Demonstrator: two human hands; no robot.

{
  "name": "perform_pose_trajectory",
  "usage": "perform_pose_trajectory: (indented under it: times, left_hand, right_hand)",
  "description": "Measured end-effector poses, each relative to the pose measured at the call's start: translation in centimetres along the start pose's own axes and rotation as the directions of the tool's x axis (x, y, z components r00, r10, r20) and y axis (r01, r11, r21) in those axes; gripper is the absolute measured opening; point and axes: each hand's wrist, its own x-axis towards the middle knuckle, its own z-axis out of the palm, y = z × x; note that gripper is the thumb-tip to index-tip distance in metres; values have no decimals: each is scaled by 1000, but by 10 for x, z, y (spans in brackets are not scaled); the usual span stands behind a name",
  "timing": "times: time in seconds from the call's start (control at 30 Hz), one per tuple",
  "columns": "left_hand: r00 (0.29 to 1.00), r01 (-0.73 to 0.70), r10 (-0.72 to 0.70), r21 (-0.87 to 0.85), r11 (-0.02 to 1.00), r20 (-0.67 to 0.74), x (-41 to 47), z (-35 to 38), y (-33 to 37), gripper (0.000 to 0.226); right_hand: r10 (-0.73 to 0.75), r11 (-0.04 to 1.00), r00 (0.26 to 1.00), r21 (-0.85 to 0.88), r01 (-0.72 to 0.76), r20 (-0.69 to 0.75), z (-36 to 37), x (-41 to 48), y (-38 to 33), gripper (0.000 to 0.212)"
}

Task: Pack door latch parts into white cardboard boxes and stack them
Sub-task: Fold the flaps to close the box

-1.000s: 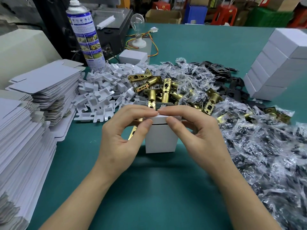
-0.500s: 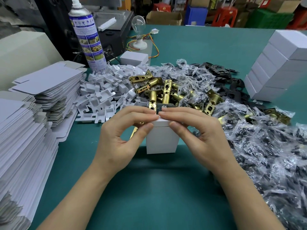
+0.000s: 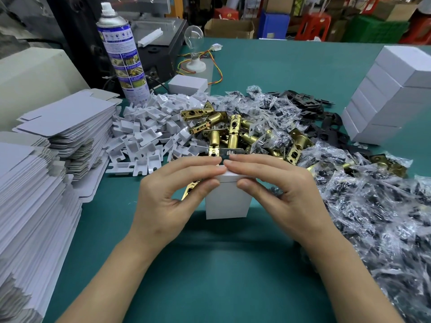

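Head view: left hand (image 3: 172, 194) and right hand (image 3: 284, 194) each pinch the top flap of the white box (image 3: 227, 203), which stands mid-bench (image 3: 210, 264). Pressing both corners evenly should tuck the flap straight. The print on the spray can (image 3: 123, 66) at 11 o'clock is too small to read.

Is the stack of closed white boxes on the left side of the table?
No, the stack of closed white boxes stands at the right; flat cardboard blanks fill the left.
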Motion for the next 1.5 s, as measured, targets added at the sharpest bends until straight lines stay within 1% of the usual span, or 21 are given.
perform_pose_trajectory:
  times: [0.13, 0.3, 0.43, 0.5, 0.63, 0.8, 0.9, 0.97, 1.2, 1.5]
  left_hand:
    - [1000, 6, -6, -14, 1000, 4, 0, 2, -1, 20]
    - [1000, 15, -14, -42, 999, 24, 0, 1, -1, 21]
    - [999, -6, 7, -25, 1000, 42, 2, 0, -1, 21]
    - [999, -6, 6, -13, 1000, 46, 1, -1, -2, 22]
    - [997, 25, -24, -9, 1000, 74, -1, 0, -4, 25]
    - [999, 13, -14, 3, 1000, 49, -1, 2, -5, 26]
    - [999, 20, -20, 7, 1000, 29, -2, 2, -5, 23]
    - [1000, 20, -20, 10, 1000, 17, -2, 3, -5, 21]
    - [998, 61, -61, -10, 998, -6, -2, 5, -2, 17]
    - [998, 51, -51, -2, 999, -25, -1, 7, -1, 17]
  right_hand:
    - [2, 1000, 1000, -12, -2, -17, 1, 0, 0, 26]
    - [19, 1000, 1000, 2, -19, -4, 1, 0, -1, 26]
    - [49, 999, 997, -27, -47, 64, -1, -1, 2, 39]
    - [48, 998, 997, -38, -46, 66, 0, -2, 3, 40]
    - [47, 999, 998, -24, -46, 31, 2, -1, 4, 34]
    - [56, 998, 998, -13, -56, 20, 1, -1, 2, 29]
    - [53, 999, 997, 14, -53, -53, 1, 0, 0, 16]
    - [62, 997, 995, 47, -58, -81, 1, 0, -2, 11]
    - [127, 988, 988, 101, -117, -91, 5, 0, -4, 9]
    - [156, 982, 985, 116, -147, -69, 5, 0, -5, 7]
